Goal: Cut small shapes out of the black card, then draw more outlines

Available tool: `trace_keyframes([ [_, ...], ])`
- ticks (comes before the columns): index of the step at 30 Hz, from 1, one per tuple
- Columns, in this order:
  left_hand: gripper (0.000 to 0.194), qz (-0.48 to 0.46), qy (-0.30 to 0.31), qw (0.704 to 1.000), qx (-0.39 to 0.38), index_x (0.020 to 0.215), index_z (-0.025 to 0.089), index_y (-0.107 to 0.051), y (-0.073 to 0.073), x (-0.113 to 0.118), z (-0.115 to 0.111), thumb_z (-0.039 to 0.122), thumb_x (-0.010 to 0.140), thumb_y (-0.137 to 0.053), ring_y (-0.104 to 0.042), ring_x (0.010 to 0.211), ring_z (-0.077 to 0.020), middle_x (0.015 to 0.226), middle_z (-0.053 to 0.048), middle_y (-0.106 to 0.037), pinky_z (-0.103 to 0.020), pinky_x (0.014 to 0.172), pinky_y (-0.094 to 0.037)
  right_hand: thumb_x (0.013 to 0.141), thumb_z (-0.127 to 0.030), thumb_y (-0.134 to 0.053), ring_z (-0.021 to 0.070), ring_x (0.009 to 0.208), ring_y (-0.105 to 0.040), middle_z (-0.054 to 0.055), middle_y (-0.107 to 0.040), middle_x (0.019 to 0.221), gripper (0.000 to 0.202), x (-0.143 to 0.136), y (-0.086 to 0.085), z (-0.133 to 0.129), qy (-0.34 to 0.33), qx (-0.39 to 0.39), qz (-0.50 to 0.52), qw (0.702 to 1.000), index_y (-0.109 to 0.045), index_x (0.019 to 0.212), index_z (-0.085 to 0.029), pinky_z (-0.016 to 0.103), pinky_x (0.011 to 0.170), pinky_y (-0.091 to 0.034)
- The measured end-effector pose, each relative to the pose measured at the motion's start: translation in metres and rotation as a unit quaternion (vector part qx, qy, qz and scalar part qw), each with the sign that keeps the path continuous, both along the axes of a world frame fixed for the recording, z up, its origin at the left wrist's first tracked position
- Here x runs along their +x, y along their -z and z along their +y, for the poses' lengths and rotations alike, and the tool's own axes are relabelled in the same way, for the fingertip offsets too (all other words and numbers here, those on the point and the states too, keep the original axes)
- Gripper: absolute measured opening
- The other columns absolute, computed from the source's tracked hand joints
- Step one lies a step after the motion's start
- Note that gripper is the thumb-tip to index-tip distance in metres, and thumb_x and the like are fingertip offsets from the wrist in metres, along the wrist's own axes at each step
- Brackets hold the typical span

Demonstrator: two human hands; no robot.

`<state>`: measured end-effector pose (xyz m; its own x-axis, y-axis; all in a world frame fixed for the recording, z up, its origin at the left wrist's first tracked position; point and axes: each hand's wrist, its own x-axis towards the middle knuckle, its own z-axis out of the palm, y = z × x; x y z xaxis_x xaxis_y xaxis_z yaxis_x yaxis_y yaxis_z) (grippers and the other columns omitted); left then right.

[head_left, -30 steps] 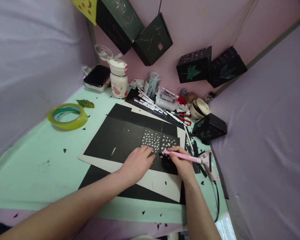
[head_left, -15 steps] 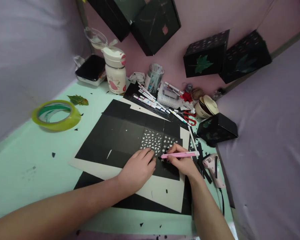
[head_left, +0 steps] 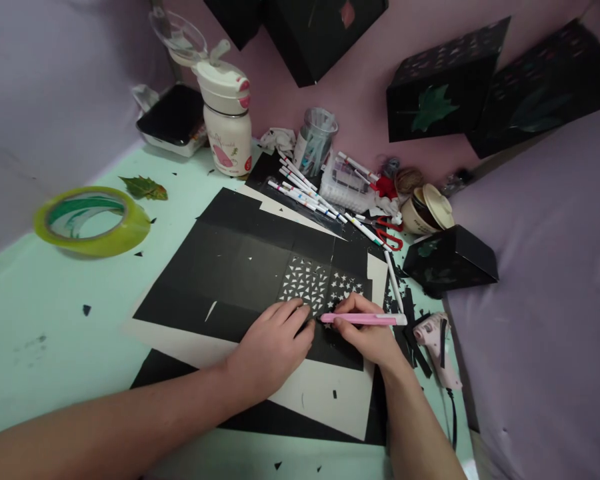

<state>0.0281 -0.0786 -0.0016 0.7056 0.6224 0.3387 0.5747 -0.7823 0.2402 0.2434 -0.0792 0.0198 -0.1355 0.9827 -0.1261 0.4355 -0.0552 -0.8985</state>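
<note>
My right hand [head_left: 373,333] grips a slim pink craft knife [head_left: 363,319] between thumb and fingers. The knife lies nearly level, its tip end pointing left at the black card [head_left: 205,267]. My left hand [head_left: 275,340] rests flat on that card just left of the tip, fingers stretched out and holding nothing. Small triangular cut-outs [head_left: 305,283] show white beyond the left fingertips. Beside them, star cut-outs [head_left: 341,283] are partly covered by my right hand. A white sheet [head_left: 325,400] lies under the card, with another black sheet [head_left: 250,417] below.
Yellow-green tape [head_left: 135,230] and a leaf [head_left: 147,188] lie left. Behind stand a bottle [head_left: 227,137] and a jar [head_left: 315,143], with several markers [head_left: 305,200] and red-handled scissors [head_left: 390,237]. A black box [head_left: 455,263] and pink glue gun [head_left: 436,343] are at right; black boxes [head_left: 440,87] hang above.
The view has shifted slightly closer and lower. The knife's tip has moved a little toward my left fingers; my left hand stays on the card.
</note>
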Motion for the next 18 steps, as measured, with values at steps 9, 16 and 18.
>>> trace_keyframes([
  [9, 0.022, 0.002, -0.002, 1.000, -0.002, 0.106, 0.011, -0.065, -0.0023, 0.0013, 0.0006, 0.018, 0.088, -0.055, -0.054, 0.115, -0.0291, 0.116, -0.014, -0.062, -0.045, 0.096, -0.048, 0.081, -0.020, -0.063, 0.0156, 0.064, -0.057, 0.000, -0.063, 0.070, 0.011, 0.0001, 0.0007, -0.0010, 0.002, 0.000, -0.011, 1.000, -0.056, 0.073, -0.021, 0.026, 0.056, -0.041],
  [16, 0.021, 0.000, 0.001, 1.000, -0.010, 0.105, 0.011, -0.065, -0.0063, 0.0016, 0.0026, 0.019, 0.089, -0.054, -0.055, 0.113, -0.0283, 0.111, -0.013, -0.062, -0.044, 0.094, -0.048, 0.081, -0.018, -0.063, 0.0140, 0.063, -0.055, -0.002, -0.061, 0.069, 0.014, 0.0000, 0.0008, 0.0008, 0.009, 0.020, -0.008, 1.000, -0.053, 0.071, -0.021, 0.025, 0.057, -0.041],
  [18, 0.021, 0.000, 0.000, 1.000, -0.010, 0.104, 0.011, -0.065, -0.0074, 0.0020, 0.0027, 0.019, 0.089, -0.054, -0.055, 0.112, -0.0280, 0.110, -0.013, -0.062, -0.044, 0.093, -0.048, 0.080, -0.018, -0.063, 0.0139, 0.063, -0.055, -0.002, -0.061, 0.069, 0.014, 0.0001, 0.0009, 0.0013, 0.009, 0.024, -0.002, 1.000, -0.052, 0.071, -0.021, 0.025, 0.057, -0.041],
])
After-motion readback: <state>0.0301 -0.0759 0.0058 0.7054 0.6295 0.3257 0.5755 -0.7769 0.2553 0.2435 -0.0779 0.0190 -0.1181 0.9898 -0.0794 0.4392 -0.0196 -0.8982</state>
